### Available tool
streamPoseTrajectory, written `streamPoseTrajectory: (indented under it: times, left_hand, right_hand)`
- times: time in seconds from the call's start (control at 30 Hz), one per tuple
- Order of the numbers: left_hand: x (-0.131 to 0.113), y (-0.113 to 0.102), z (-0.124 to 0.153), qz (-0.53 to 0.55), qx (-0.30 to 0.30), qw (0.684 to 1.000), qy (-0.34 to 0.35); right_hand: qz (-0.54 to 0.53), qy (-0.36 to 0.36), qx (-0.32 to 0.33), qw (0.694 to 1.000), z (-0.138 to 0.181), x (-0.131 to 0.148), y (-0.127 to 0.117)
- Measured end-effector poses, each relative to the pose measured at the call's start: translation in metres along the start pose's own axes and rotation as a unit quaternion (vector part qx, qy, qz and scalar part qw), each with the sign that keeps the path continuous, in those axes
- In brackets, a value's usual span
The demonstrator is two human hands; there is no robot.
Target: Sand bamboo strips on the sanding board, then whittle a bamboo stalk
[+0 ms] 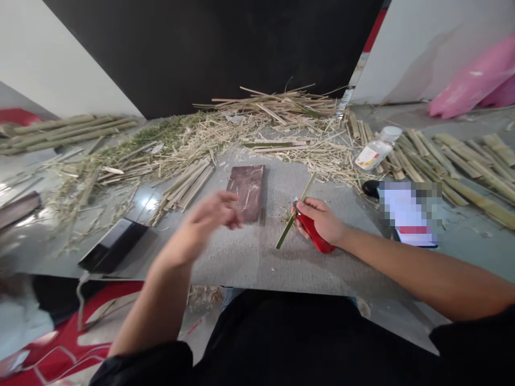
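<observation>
My right hand (317, 217) is closed around a red-handled tool (321, 238) with a metal part near its top end; its working edge is hidden. A narrow green bamboo strip (286, 231) is pinched in the same hand, slanting across the tool, its paler end pointing up and away. Over the left part of the table, my left hand (209, 220) is blurred by motion, its fingers loosely curled and apart with nothing visible in them. Just beyond those fingers a flat reddish-brown block (247, 190) lies on the grey table (241, 262).
Bamboo shavings (225, 131) heap along the black panel. A bundle of split strips (187, 185) lies left of the block, a black box (115, 244) near the front edge. At right are a plastic bottle (376, 150), a lit phone (414, 214) and split bamboo pieces (454, 161).
</observation>
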State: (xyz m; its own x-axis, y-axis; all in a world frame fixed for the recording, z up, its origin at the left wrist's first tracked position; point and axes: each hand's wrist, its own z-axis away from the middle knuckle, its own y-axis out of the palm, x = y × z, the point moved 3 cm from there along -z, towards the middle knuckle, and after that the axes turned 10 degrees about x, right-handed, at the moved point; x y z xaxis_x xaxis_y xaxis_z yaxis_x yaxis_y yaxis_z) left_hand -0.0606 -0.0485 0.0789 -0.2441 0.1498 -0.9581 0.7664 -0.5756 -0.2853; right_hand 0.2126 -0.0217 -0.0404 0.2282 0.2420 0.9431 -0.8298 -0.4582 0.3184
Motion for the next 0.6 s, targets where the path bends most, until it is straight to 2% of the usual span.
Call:
streamPoseTrajectory:
  times: [0.03, 0.1, 0.17, 0.23, 0.4, 0.5, 0.6]
  left_hand:
    - [0.013, 0.017, -0.016, -0.003, 0.039, 0.999, -0.011]
    - [0.032, 0.048, -0.046, -0.027, 0.055, 0.997, -0.053]
    - [0.040, 0.073, -0.068, -0.050, 0.085, 0.993, -0.060]
    - [0.043, 0.086, -0.081, -0.034, 0.094, 0.993, -0.065]
    - [0.064, 0.092, -0.093, 0.173, 0.061, 0.979, -0.093]
    - [0.079, 0.090, -0.093, 0.244, 0.050, 0.965, -0.077]
    - [0.085, 0.087, -0.089, 0.285, 0.067, 0.953, -0.074]
  right_hand:
    - [0.002, 0.000, -0.003, 1.000, 0.000, 0.000, 0.000]
    - [0.012, -0.009, -0.016, 1.000, 0.001, 0.002, -0.001]
    - [0.023, -0.028, -0.035, 0.999, 0.001, 0.006, -0.001]
    - [0.026, -0.042, -0.055, 0.997, 0.001, 0.009, -0.002]
    - [0.040, -0.018, -0.055, 0.998, 0.001, 0.011, -0.005]
    - [0.050, 0.001, -0.009, 0.999, 0.003, 0.009, -0.004]
    - [0.066, 0.027, 0.051, 0.996, 0.005, 0.007, -0.001]
